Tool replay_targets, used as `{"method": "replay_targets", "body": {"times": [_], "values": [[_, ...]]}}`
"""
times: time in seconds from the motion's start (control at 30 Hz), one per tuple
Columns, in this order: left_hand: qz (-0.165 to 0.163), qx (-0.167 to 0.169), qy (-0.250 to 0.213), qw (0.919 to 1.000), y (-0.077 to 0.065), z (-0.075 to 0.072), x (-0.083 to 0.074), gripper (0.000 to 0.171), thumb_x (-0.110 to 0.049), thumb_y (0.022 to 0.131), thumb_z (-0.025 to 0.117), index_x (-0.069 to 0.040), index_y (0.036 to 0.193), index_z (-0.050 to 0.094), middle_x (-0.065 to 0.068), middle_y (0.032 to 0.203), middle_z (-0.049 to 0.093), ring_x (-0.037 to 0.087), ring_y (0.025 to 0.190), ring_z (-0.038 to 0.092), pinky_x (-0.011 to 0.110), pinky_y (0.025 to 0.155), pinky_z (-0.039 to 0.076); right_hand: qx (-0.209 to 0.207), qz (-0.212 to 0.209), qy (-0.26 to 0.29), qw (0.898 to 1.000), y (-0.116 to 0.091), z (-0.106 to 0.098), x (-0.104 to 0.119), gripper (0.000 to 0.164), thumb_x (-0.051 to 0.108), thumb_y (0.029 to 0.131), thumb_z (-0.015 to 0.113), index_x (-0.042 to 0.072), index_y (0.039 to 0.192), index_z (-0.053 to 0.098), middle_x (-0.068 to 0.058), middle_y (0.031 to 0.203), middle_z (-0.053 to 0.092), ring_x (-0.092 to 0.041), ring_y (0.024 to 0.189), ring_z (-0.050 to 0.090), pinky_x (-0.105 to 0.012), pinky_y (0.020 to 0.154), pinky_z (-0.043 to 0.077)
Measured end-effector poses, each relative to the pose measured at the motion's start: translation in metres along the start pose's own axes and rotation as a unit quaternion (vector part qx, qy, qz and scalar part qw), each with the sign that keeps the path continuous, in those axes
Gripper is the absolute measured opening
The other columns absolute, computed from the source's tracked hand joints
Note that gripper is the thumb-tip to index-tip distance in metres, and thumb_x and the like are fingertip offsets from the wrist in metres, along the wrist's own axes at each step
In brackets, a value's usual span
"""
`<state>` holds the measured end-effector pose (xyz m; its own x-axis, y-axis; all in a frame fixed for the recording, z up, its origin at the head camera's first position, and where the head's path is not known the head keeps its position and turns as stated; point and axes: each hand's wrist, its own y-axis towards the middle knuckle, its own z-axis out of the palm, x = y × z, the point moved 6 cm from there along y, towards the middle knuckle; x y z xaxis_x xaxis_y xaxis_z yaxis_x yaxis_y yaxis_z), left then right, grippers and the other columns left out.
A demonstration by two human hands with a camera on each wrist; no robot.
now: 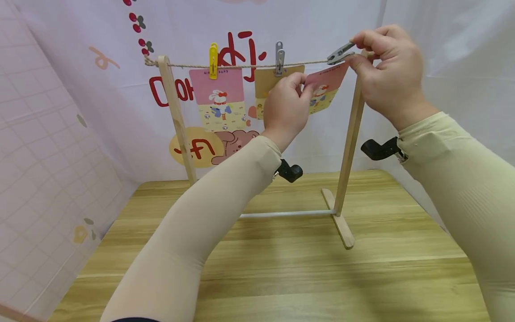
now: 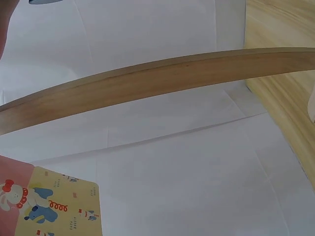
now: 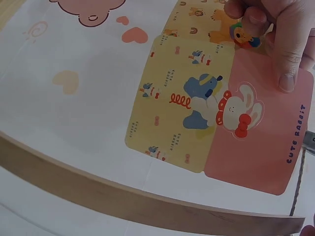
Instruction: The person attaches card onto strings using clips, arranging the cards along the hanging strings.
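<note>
My left hand [image 1: 287,105] pinches a pink and yellow card [image 1: 323,89] by its left side, thumb lying on the pink part. In the right wrist view, this card [image 3: 216,118] shows a rabbit and "Cute Rabbit" lettering. My right hand [image 1: 392,69] holds a grey clothespin [image 1: 339,52] by its handle ends. The clothespin's tip is at the twine [image 1: 257,66], by the card's top edge; whether it grips the card cannot be told. Only the card's lower part [image 2: 59,206] shows in the left wrist view.
A yellow clothespin [image 1: 213,60] holds another rabbit card [image 1: 219,98] on the twine. A grey clothespin [image 1: 279,58] holds a brown-topped card [image 1: 261,85], partly behind my left hand. The wooden stand's right post [image 1: 350,147] rises from the wood-grain table [image 1: 281,268].
</note>
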<state>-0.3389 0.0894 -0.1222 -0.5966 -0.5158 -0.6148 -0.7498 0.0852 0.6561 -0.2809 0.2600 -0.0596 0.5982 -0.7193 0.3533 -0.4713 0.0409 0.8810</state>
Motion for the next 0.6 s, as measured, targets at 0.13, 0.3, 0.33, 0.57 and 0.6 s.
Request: {"method": "replay_targets", "body": {"times": [0.13,0.3,0.33,0.57,0.6], "values": [[-0.013,-0.001,-0.012,0.9998,0.0010,0.0000,0.0000,0.023,-0.039,0.106,0.064,-0.023,0.119,0.074,-0.005,0.092,0.069,0.009,0.081,0.059,0.025,0.063,0.042,0.008,0.003,-0.006,1.000,0.0014,0.0002,-0.0015,0.020,0.005,0.096,0.067,0.002,0.111,0.080,0.028,0.097,0.046,0.010,0.094,0.048,-0.014,0.073,0.037],[-0.024,-0.005,-0.016,0.9996,0.0020,0.0006,0.0006,0.023,-0.039,0.106,0.063,-0.023,0.119,0.073,-0.006,0.095,0.072,0.007,0.085,0.062,0.025,0.064,0.044,0.014,0.005,-0.011,1.000,0.0018,-0.0014,-0.0044,0.019,0.009,0.098,0.069,0.002,0.112,0.080,0.029,0.097,0.047,0.010,0.096,0.047,-0.015,0.072,0.035],[-0.026,-0.006,-0.015,0.9995,0.0024,0.0006,0.0006,0.023,-0.040,0.106,0.063,-0.023,0.119,0.073,-0.006,0.094,0.072,0.007,0.085,0.062,0.025,0.065,0.044,0.014,0.006,-0.012,1.000,0.0020,-0.0020,-0.0047,0.019,0.009,0.098,0.069,0.002,0.112,0.079,0.029,0.097,0.047,0.010,0.096,0.047,-0.015,0.072,0.035],[-0.036,-0.005,-0.014,0.9992,0.0043,0.0007,0.0020,0.023,-0.042,0.106,0.063,-0.025,0.117,0.073,-0.006,0.094,0.070,0.007,0.086,0.061,0.025,0.067,0.044,0.024,-0.001,-0.029,0.999,0.0051,-0.0050,-0.0047,0.019,0.013,0.098,0.071,0.002,0.111,0.079,0.033,0.097,0.048,0.012,0.100,0.041,-0.016,0.082,0.029],[-0.035,-0.005,-0.013,0.9993,0.0044,0.0007,0.0020,0.023,-0.042,0.106,0.063,-0.025,0.117,0.073,-0.006,0.095,0.071,0.007,0.087,0.061,0.025,0.067,0.044,0.026,-0.002,-0.031,0.999,0.0055,-0.0051,-0.0048,0.019,0.014,0.098,0.071,0.002,0.111,0.079,0.033,0.097,0.048,0.012,0.101,0.040,-0.017,0.082,0.029]]}}
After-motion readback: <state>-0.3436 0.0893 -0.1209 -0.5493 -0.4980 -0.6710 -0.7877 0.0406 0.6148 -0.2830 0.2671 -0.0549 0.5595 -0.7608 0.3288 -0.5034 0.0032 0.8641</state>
